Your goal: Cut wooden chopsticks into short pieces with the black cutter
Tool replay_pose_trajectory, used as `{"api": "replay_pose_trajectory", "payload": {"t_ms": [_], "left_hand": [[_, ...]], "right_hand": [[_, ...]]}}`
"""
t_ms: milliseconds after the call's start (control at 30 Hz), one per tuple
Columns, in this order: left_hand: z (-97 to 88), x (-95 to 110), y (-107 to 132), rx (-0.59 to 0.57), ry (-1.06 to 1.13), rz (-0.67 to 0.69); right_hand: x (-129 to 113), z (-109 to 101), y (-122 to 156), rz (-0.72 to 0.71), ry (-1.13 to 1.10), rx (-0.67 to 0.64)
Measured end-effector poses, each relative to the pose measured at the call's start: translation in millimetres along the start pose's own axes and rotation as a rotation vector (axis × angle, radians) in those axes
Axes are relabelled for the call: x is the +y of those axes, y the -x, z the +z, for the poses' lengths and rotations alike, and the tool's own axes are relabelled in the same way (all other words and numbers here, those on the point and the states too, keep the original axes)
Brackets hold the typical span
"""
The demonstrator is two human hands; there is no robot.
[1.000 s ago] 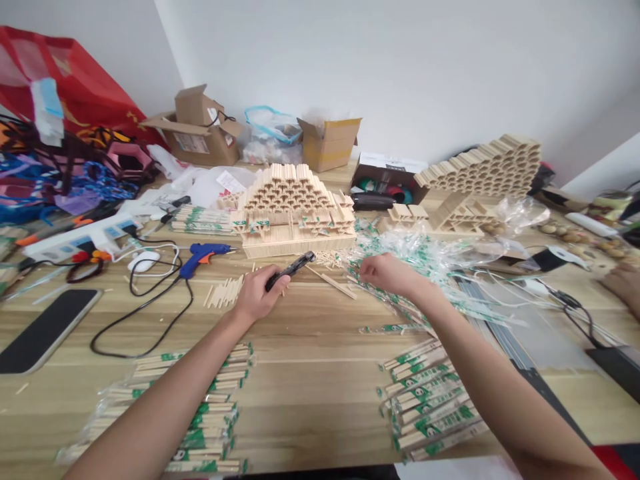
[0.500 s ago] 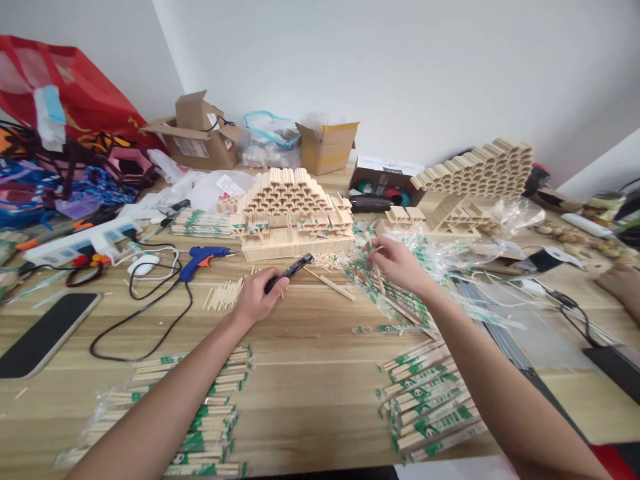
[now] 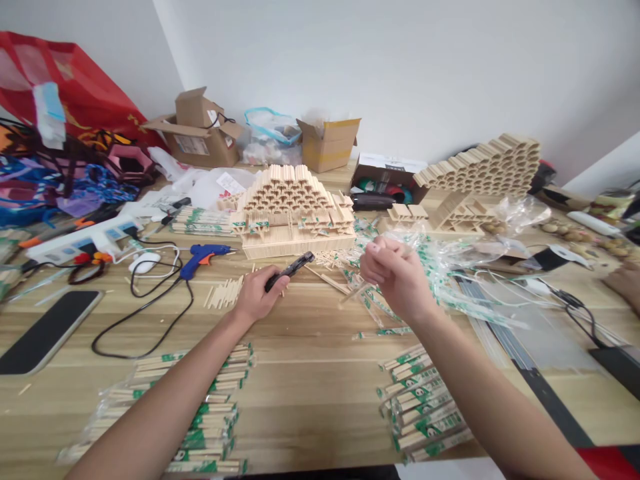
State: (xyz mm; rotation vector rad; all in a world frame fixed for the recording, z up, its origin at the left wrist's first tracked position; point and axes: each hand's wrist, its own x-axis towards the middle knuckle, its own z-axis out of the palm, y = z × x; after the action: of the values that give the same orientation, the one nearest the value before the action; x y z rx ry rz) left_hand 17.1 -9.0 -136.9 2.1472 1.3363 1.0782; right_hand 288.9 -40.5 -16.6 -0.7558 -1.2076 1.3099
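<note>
My left hand (image 3: 257,293) rests on the wooden table (image 3: 310,387), closed around a black cutting tool (image 3: 291,268) that points up and to the right. My right hand (image 3: 395,270) is lifted above the table with its fingers pinched on a thin wooden chopstick (image 3: 356,292), which slants down to the left. Just beyond both hands stands a pyramid-shaped model of stacked wooden sticks (image 3: 293,210). Short cut stick pieces (image 3: 225,292) lie left of my left hand.
Wrapped chopstick packs lie at front left (image 3: 210,413) and front right (image 3: 425,407). Empty clear wrappers (image 3: 440,257) pile up at right. A blue glue gun (image 3: 205,257), phone (image 3: 47,330), power strip (image 3: 83,237), cardboard boxes (image 3: 200,130) and another stick model (image 3: 483,170) surround the work area. Another person's hand (image 3: 625,283) shows at far right.
My right hand reached into the wrapper pile, then rose and drew back toward me with a chopstick pinched in it. My left hand stayed put on the tool.
</note>
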Motion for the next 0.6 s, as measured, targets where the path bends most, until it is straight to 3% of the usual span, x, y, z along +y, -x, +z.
{"api": "replay_pose_trajectory", "payload": {"t_ms": [400, 600], "left_hand": [[-0.3, 1, 0, -0.001, -0.021, 0.001], [0.1, 1, -1, 0.002, -0.022, -0.002]], "right_hand": [[28, 16, 8, 0.032, 0.160, -0.109], [41, 18, 6, -0.021, 0.225, -0.103]]}}
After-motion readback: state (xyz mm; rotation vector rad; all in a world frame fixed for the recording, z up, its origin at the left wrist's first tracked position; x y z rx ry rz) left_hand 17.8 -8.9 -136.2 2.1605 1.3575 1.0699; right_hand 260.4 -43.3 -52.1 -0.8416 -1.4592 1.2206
